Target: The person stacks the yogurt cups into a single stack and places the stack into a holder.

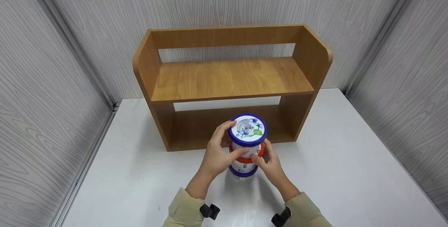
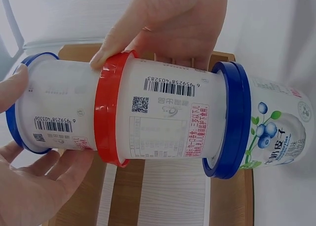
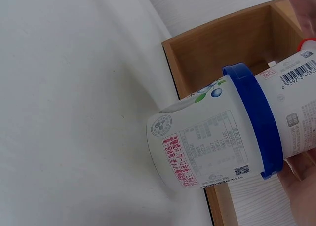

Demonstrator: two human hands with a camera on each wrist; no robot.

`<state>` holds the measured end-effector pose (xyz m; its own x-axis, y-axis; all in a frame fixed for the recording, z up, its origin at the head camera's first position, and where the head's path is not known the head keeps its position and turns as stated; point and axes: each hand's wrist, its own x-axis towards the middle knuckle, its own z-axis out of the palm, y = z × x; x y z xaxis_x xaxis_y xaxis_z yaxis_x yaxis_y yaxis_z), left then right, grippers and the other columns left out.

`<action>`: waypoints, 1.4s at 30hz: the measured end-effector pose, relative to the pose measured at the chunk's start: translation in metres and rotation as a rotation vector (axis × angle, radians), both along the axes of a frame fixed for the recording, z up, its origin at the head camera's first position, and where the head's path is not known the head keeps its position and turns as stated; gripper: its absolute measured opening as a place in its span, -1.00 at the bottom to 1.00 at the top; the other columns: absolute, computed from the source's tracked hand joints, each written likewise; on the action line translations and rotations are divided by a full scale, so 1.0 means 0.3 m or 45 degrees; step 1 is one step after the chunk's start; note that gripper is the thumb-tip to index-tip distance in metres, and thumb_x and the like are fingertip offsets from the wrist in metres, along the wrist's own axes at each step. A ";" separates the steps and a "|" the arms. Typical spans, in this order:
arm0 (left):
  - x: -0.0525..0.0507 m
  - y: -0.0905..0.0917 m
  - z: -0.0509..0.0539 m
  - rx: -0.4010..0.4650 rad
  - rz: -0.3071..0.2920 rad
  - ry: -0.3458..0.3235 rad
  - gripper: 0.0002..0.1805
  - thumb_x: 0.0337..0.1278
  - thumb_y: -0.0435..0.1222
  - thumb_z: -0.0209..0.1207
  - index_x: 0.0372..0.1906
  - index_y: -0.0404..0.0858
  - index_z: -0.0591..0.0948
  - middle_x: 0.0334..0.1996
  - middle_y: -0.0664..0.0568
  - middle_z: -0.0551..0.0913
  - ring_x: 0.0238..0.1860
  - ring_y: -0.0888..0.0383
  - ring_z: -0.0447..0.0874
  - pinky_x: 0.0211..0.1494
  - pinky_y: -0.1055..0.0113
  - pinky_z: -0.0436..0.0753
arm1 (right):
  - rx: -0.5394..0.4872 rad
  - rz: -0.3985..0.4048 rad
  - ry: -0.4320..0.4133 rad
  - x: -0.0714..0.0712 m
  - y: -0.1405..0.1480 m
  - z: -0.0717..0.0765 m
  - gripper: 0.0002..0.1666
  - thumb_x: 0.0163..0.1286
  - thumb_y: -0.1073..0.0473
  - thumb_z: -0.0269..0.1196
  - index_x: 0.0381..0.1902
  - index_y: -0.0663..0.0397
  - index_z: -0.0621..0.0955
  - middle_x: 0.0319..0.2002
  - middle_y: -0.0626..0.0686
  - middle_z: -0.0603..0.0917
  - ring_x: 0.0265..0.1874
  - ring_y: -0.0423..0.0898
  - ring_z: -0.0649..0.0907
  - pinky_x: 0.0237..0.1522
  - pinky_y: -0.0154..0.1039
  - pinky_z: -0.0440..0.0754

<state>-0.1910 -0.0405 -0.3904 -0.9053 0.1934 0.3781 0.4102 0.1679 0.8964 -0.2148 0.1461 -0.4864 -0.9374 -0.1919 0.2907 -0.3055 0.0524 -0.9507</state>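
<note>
Three white lidded food tubs form an upright column in front of the shelf. My left hand (image 1: 217, 155) grips the top blue-lidded tub (image 1: 247, 129), its fingers around the side and its thumb across the front. Lower down, my right hand (image 1: 271, 165) holds the middle tub (image 2: 165, 110) at its red lid (image 2: 112, 107), with the thumb in front and the other fingers partly hidden behind. The bottom tub (image 3: 202, 132), also blue-lidded and printed with blueberries, stands on the white table under the middle one. Neither hand touches it.
A two-tier wooden shelf (image 1: 231, 80) stands right behind the tubs, with side panels and a back rail. The white tabletop (image 1: 332, 181) stretches to both sides. Grey wood-grain walls (image 1: 49, 80) enclose the left, right and back.
</note>
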 end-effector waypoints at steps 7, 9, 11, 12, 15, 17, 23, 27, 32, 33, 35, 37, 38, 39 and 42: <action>-0.007 -0.008 -0.023 0.032 -0.020 0.020 -0.21 -0.06 -0.35 0.36 0.31 -0.31 0.25 0.24 -0.16 0.31 0.19 -0.07 0.40 0.13 0.06 0.49 | 0.037 -0.024 -0.009 0.004 -0.001 0.008 -0.26 0.32 0.36 0.15 0.37 0.24 0.10 0.26 0.27 0.31 0.20 0.17 0.38 0.22 0.11 0.31; -0.011 -0.015 -0.039 0.059 -0.031 0.037 -0.21 -0.04 -0.34 0.35 0.32 -0.30 0.23 0.24 -0.16 0.33 0.19 -0.07 0.40 0.13 0.03 0.48 | 0.055 -0.031 -0.001 0.005 0.002 0.009 -0.26 0.32 0.35 0.15 0.37 0.24 0.10 0.26 0.27 0.32 0.20 0.18 0.38 0.21 0.12 0.31; -0.013 -0.025 -0.057 0.086 -0.034 0.050 -0.21 -0.03 -0.35 0.34 0.33 -0.30 0.21 0.25 -0.15 0.34 0.20 -0.06 0.40 0.14 0.01 0.48 | 0.076 -0.032 0.005 0.007 0.006 0.008 -0.25 0.31 0.34 0.16 0.38 0.23 0.10 0.27 0.27 0.32 0.21 0.18 0.37 0.22 0.14 0.30; -0.014 -0.030 -0.066 0.096 -0.030 0.056 -0.21 -0.02 -0.35 0.33 0.33 -0.30 0.21 0.25 -0.15 0.35 0.19 -0.06 0.40 0.14 0.00 0.48 | 0.087 -0.032 0.004 0.008 0.008 0.008 -0.24 0.31 0.34 0.17 0.38 0.22 0.10 0.27 0.26 0.32 0.22 0.17 0.37 0.22 0.13 0.29; -0.015 -0.045 -0.101 0.121 -0.015 0.068 -0.23 -0.01 -0.38 0.32 0.32 -0.33 0.22 0.24 -0.15 0.36 0.19 -0.08 0.41 0.15 -0.02 0.46 | 0.094 -0.028 0.003 0.012 0.019 0.004 -0.21 0.29 0.33 0.18 0.39 0.19 0.09 0.30 0.24 0.30 0.25 0.17 0.34 0.24 0.13 0.27; -0.013 -0.054 -0.128 0.113 0.017 0.065 -0.24 -0.02 -0.38 0.32 0.31 -0.35 0.24 0.25 -0.17 0.35 0.20 -0.11 0.39 0.15 -0.03 0.45 | 0.095 -0.033 0.006 0.014 0.028 -0.003 -0.20 0.28 0.31 0.20 0.40 0.17 0.10 0.30 0.23 0.30 0.26 0.16 0.33 0.23 0.14 0.27; -0.013 -0.067 -0.217 0.069 0.128 -0.051 -0.25 -0.05 -0.34 0.35 0.29 -0.31 0.28 0.28 -0.18 0.32 0.24 -0.17 0.30 0.16 -0.07 0.43 | 0.121 -0.041 -0.003 0.015 0.057 -0.043 -0.20 0.24 0.35 0.22 0.38 0.19 0.14 0.28 0.22 0.34 0.23 0.16 0.36 0.18 0.19 0.31; -0.038 -0.072 -0.319 0.082 0.139 -0.166 -0.23 -0.06 -0.26 0.37 0.29 -0.25 0.30 0.27 -0.13 0.33 0.25 -0.16 0.28 0.18 -0.03 0.43 | 0.156 -0.028 -0.027 0.017 0.069 -0.074 -0.20 0.21 0.37 0.24 0.36 0.23 0.17 0.25 0.23 0.37 0.20 0.18 0.39 0.16 0.21 0.33; -0.077 -0.069 -0.453 0.092 0.134 -0.305 -0.22 -0.08 -0.17 0.38 0.29 -0.09 0.30 0.30 -0.04 0.29 0.26 -0.11 0.30 0.18 0.06 0.45 | 0.181 -0.009 -0.092 0.019 0.077 -0.110 -0.17 0.21 0.29 0.28 0.38 0.16 0.17 0.25 0.19 0.37 0.20 0.18 0.39 0.16 0.20 0.35; -0.078 -0.068 -0.465 0.097 0.131 -0.331 -0.22 -0.08 -0.18 0.39 0.30 -0.07 0.30 0.31 -0.04 0.28 0.27 -0.11 0.29 0.19 0.06 0.44 | 0.181 -0.001 -0.105 0.019 0.078 -0.117 -0.15 0.20 0.28 0.29 0.38 0.15 0.16 0.26 0.19 0.37 0.20 0.18 0.39 0.16 0.20 0.34; -0.077 -0.064 -0.482 0.090 0.127 -0.367 -0.21 -0.09 -0.20 0.39 0.31 -0.06 0.29 0.32 -0.05 0.27 0.28 -0.12 0.28 0.20 0.05 0.43 | 0.179 0.013 -0.128 0.018 0.081 -0.130 -0.14 0.19 0.27 0.30 0.38 0.15 0.16 0.26 0.20 0.36 0.19 0.19 0.39 0.16 0.20 0.35; -0.076 -0.059 -0.493 0.087 0.121 -0.398 -0.20 -0.10 -0.22 0.39 0.31 -0.06 0.28 0.33 -0.06 0.26 0.28 -0.13 0.27 0.20 0.03 0.42 | 0.177 0.030 -0.148 0.018 0.082 -0.140 -0.13 0.18 0.26 0.32 0.38 0.16 0.16 0.25 0.21 0.36 0.19 0.21 0.39 0.16 0.20 0.34; -0.077 -0.058 -0.500 0.086 0.116 -0.411 -0.19 -0.11 -0.21 0.40 0.31 -0.07 0.28 0.33 -0.07 0.26 0.29 -0.14 0.26 0.20 0.02 0.41 | 0.180 0.034 -0.162 0.019 0.082 -0.144 -0.11 0.17 0.25 0.33 0.38 0.16 0.15 0.25 0.22 0.35 0.19 0.21 0.39 0.16 0.19 0.34; -0.077 -0.056 -0.506 0.086 0.111 -0.422 -0.18 -0.12 -0.20 0.40 0.32 -0.07 0.28 0.32 -0.08 0.27 0.29 -0.14 0.26 0.21 0.01 0.41 | 0.184 0.038 -0.175 0.019 0.082 -0.147 -0.10 0.17 0.23 0.34 0.38 0.16 0.15 0.26 0.23 0.35 0.19 0.22 0.38 0.17 0.19 0.34; -0.080 -0.053 -0.525 0.074 0.104 -0.455 -0.17 -0.15 -0.18 0.42 0.31 -0.07 0.30 0.32 -0.07 0.28 0.29 -0.14 0.26 0.21 0.00 0.40 | 0.194 0.050 -0.218 0.021 0.081 -0.155 -0.09 0.16 0.19 0.35 0.38 0.13 0.15 0.27 0.21 0.33 0.21 0.20 0.37 0.19 0.17 0.32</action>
<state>-0.2149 -0.0563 -0.5478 -0.9938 0.1026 0.0439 0.0573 0.1315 0.9897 -0.2086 0.1706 -0.5330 -0.9615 -0.2587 0.0927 -0.1448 0.1904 -0.9710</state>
